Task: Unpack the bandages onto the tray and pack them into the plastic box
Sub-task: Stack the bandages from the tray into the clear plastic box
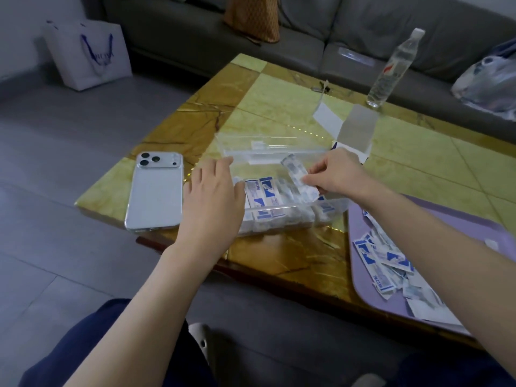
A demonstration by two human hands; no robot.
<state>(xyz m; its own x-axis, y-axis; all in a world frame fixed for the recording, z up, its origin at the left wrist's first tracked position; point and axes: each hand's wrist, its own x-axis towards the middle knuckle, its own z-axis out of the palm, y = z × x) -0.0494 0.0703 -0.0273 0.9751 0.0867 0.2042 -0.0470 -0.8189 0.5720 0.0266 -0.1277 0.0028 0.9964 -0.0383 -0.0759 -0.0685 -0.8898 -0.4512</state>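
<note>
Head view: packing step. Right hand [336,174] pinches a bandage [295,174] over the plastic box [336,204]; left hand [215,196], fingers relaxed, rests on box's left end. Nxt: lay it flat w/ the rows; more wait on tray [360,233].

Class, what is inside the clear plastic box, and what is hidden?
Blue-and-white wrapped bandages lie in the plastic box. The right hand pinches another strip over it. The left hand covers the box's left end, so its contents there cannot be seen.
</note>
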